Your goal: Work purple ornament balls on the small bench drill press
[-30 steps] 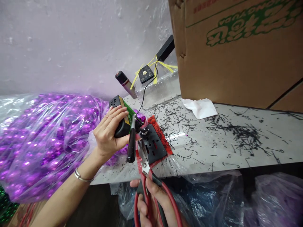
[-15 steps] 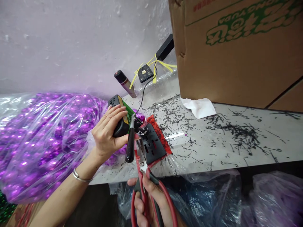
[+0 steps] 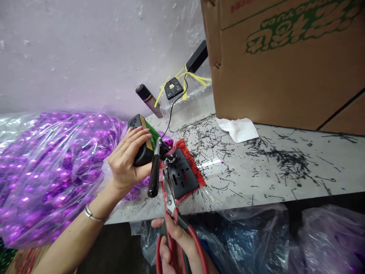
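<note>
My left hand (image 3: 127,155) curls over a black-and-green device (image 3: 139,125) with a round vent grille, fingers on its top. A lever with a black handle (image 3: 154,176) stands close to my thumb. Below it lies a black slotted plate (image 3: 182,176), on top of a red sheet (image 3: 200,171). In my right hand (image 3: 178,239) is a pair of scissors (image 3: 170,203) with red-and-black handles. Their blades point up to the left edge of the plate, slightly apart. What lies between the blade tips is too small to make out.
Purple shiny beads in clear plastic (image 3: 57,171) fill the left side. A large carton (image 3: 279,83) stands behind right, near a crumpled white tissue (image 3: 239,130). Black clippings (image 3: 291,160) litter the table. A spray can (image 3: 149,101) leans by the wall. Plastic bags (image 3: 251,236) hang below the edge.
The whole view has shifted slightly. My left hand stays on the device, and the scissors stay beside the plate in my right hand with little visible movement.
</note>
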### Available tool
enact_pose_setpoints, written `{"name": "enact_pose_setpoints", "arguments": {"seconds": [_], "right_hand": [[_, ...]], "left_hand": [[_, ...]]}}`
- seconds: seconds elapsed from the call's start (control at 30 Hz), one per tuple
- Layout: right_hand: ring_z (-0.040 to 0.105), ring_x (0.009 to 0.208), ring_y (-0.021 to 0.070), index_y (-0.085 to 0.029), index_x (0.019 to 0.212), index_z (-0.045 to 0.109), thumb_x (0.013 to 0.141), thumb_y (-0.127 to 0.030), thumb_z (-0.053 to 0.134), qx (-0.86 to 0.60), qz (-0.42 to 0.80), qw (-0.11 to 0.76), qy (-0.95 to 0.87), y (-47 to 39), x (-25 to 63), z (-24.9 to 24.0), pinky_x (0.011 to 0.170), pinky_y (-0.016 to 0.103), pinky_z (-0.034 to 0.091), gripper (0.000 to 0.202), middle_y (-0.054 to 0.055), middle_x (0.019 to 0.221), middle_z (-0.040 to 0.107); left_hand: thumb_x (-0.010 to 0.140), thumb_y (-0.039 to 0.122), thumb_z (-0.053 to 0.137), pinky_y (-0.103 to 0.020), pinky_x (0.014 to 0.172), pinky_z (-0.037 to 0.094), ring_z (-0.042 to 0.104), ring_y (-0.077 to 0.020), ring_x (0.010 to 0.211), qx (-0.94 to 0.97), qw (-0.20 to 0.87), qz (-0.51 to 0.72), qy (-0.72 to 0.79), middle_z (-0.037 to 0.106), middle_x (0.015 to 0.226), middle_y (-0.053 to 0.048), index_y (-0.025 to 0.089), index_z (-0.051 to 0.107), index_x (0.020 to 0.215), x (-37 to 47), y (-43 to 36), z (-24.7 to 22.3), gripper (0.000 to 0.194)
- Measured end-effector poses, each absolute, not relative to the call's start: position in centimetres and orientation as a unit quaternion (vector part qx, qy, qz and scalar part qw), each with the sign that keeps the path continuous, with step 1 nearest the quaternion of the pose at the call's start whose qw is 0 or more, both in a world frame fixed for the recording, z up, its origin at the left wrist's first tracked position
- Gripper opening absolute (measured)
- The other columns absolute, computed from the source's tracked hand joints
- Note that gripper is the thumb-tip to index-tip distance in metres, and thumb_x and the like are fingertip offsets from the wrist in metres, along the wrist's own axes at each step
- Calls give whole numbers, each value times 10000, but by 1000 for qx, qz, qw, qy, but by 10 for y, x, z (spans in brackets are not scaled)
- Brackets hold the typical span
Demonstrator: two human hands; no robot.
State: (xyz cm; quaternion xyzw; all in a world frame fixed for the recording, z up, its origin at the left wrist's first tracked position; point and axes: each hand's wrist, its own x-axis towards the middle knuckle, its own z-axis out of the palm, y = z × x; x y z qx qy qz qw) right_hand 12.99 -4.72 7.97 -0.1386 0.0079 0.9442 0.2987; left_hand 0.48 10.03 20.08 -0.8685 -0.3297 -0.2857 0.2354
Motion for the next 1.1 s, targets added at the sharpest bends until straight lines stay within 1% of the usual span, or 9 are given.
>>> {"name": "enact_pose_setpoints", "arguments": {"seconds": [0.1, 0.27, 0.4, 0.53, 0.63, 0.73, 0.83, 0.97, 1.1], "right_hand": [[424, 351, 40, -189, 1089, 568, 563, -768, 742, -140, 948, 284, 11, -44, 127, 77, 356, 187, 341, 802, -103, 567, 552], [467, 385, 29, -147, 1068, 592, 636, -767, 697, -168, 942, 288, -36, -46, 127, 74, 387, 156, 329, 763, -83, 545, 543], [422, 342, 50, -176, 1100, 575, 561, -785, 724, -158, 942, 294, -20, -41, 126, 75, 345, 201, 365, 827, -101, 557, 528], [453, 381, 39, -177, 1050, 594, 628, -740, 720, -190, 940, 282, -28, -39, 128, 78, 391, 173, 329, 715, -85, 563, 534], [419, 341, 41, -162, 934, 609, 593, -762, 719, -198, 938, 277, -59, -37, 130, 78, 360, 185, 291, 699, -90, 528, 495], [411, 334, 54, -167, 960, 614, 567, -800, 697, -204, 937, 277, -60, -38, 130, 76, 352, 203, 314, 750, -94, 525, 484], [469, 394, 59, -166, 1038, 618, 612, -767, 704, -221, 935, 269, -68, -43, 131, 75, 403, 188, 316, 741, -75, 551, 518], [415, 359, 45, -166, 956, 610, 642, -739, 699, -206, 935, 280, -66, -41, 135, 79, 386, 195, 291, 659, -87, 556, 492], [448, 378, 52, -160, 861, 601, 672, -746, 675, -217, 935, 264, -93, -38, 138, 80, 399, 199, 316, 621, -77, 541, 492]], "left_hand": [[832, 492, 671, -448, 1043, 498, 663, -270, 1121, -872, 236, -286, -320, 717, 1123, -83, 192, 641, 1149, 5, 100, 201, 437], [827, 513, 673, -471, 1035, 501, 668, -274, 1109, -874, 232, -293, -312, 722, 1110, -113, 156, 652, 1142, 4, 102, 201, 476], [817, 506, 687, -478, 1038, 504, 668, -277, 1109, -873, 233, -298, -309, 724, 1114, -110, 164, 655, 1154, 4, 101, 202, 481], [808, 512, 693, -485, 1034, 511, 671, -285, 1105, -873, 230, -290, -317, 722, 1131, -99, 194, 653, 1158, 5, 100, 203, 474], [815, 515, 684, -487, 1034, 510, 670, -284, 1108, -872, 232, -292, -318, 723, 1126, -101, 192, 655, 1153, 5, 100, 203, 468], [808, 509, 695, -483, 1038, 508, 667, -285, 1112, -874, 232, -291, -313, 722, 1128, -108, 188, 654, 1161, 5, 100, 203, 478], [804, 517, 696, -488, 1038, 507, 667, -288, 1113, -875, 227, -288, -316, 721, 1128, -106, 199, 653, 1169, 5, 100, 203, 485], [817, 509, 688, -490, 1044, 495, 664, -293, 1113, -874, 221, -294, -317, 718, 1115, -145, 149, 663, 1148, 4, 100, 203, 489], [813, 507, 692, -480, 1035, 504, 667, -282, 1110, -875, 230, -292, -309, 721, 1121, -117, 182, 653, 1175, 3, 101, 203, 489]]}}
